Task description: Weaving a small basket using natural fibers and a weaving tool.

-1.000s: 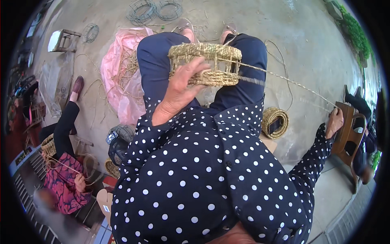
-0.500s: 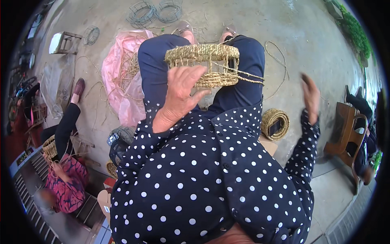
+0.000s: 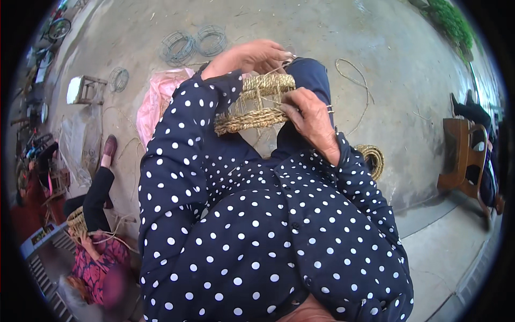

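A half-woven straw basket [image 3: 252, 121] rests across my lap, with twisted straw rope wound around its rims and open gaps between the uprights. My left hand [image 3: 257, 55] reaches over its far side, fingers bent together, and a thin strand of straw rope runs by the fingertips. Against the basket's right side, my right hand [image 3: 310, 115] is closed, thumb and fingers pinching straw rope. My left sleeve covers part of the basket's left end.
A pink plastic sheet [image 3: 158, 102] lies at left. Wire frames [image 3: 178, 48] sit on the floor ahead, and a loose rope [image 3: 357, 80] curls at right. A coiled straw piece [image 3: 375, 161] is beside my right arm. Another person [image 3: 104, 268] sits at left with a basket; a wooden bench [image 3: 456, 155] stands right.
My left hand has moved forward and right, over the basket's far side. My right hand has come in from the far right to the basket, which now sits a little lower and further left.
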A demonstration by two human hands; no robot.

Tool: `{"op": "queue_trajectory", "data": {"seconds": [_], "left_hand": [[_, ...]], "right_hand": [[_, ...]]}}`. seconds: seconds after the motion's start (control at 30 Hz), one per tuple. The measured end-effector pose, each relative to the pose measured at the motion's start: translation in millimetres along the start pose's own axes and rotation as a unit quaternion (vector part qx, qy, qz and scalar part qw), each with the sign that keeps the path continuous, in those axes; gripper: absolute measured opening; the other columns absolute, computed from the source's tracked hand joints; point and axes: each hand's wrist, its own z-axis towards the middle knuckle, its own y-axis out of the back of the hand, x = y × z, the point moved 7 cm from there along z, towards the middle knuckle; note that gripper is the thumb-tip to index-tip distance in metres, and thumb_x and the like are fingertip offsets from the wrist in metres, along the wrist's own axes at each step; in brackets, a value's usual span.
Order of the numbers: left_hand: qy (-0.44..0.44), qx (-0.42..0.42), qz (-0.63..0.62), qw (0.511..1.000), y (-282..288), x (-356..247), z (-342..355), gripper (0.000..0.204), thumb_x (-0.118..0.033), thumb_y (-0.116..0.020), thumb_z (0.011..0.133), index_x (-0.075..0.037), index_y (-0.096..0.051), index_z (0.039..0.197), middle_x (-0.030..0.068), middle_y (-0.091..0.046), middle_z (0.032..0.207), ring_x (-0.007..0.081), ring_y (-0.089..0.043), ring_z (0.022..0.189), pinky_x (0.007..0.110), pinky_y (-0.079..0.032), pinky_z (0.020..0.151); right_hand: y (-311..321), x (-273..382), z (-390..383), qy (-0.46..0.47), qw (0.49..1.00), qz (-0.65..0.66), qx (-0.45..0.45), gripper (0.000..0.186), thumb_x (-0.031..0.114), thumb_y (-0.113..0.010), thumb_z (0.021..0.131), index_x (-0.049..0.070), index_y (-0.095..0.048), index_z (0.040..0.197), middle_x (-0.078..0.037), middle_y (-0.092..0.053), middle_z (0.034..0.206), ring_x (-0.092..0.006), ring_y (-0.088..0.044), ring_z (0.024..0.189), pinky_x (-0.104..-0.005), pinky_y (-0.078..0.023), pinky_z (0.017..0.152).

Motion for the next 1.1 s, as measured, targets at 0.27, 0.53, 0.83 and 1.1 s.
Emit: {"op": "queue_trajectory", "data": {"seconds": [0.27,0.53,0.83,1.1], "left_hand": [[-0.465,0.068,-0.499,0.728,104,-45,-179,0.041,-0.007,-0.051,0.090,0.008,-0.046,0.128,0.0009,-0.041,0.073,0.0140,-0.037,0.068,0.029,-0.032,0.063],[-0.520,-0.461,-0.415,0.587,343,248,-513,0.017,-0.004,-0.054,0.087,-0.006,-0.042,0.075,0.0026,-0.032,0.067,0.0168,-0.032,0.061,0.032,-0.029,0.059],[-0.379,-0.292,-0.454,0.751,261,262,-259,0.015,-0.003,-0.060,0.087,0.003,-0.060,0.102,0.0137,-0.061,0.088,0.0239,-0.057,0.084,0.038,-0.048,0.083],[-0.395,-0.287,-0.498,0.716,174,166,-192,0.020,0.000,-0.057,0.090,0.006,-0.057,0.109,0.0144,-0.060,0.092,0.0218,-0.054,0.079,0.041,-0.048,0.081]], "right_hand": [[1,-9,1,-0.039,0.998,0.057,0.007,0.010,0.009,-0.065,0.082,0.002,-0.061,0.088,-0.014,-0.061,0.081,-0.0318,-0.061,0.081,-0.0381,-0.048,0.071],[4,-27,5,-0.051,0.995,0.081,0.035,0.013,0.011,-0.065,0.083,0.001,-0.064,0.091,-0.017,-0.063,0.083,-0.0331,-0.062,0.078,-0.0367,-0.049,0.070],[394,-306,-212,-0.379,0.747,-0.499,-0.223,0.033,0.032,-0.056,0.088,0.004,-0.072,0.096,-0.019,-0.070,0.082,-0.0336,-0.069,0.076,-0.0400,-0.054,0.066],[160,-138,-10,-0.122,0.989,-0.021,-0.076,0.029,0.016,-0.056,0.091,0.007,-0.064,0.117,-0.012,-0.067,0.112,-0.0250,-0.063,0.102,-0.0312,-0.047,0.090]]}}
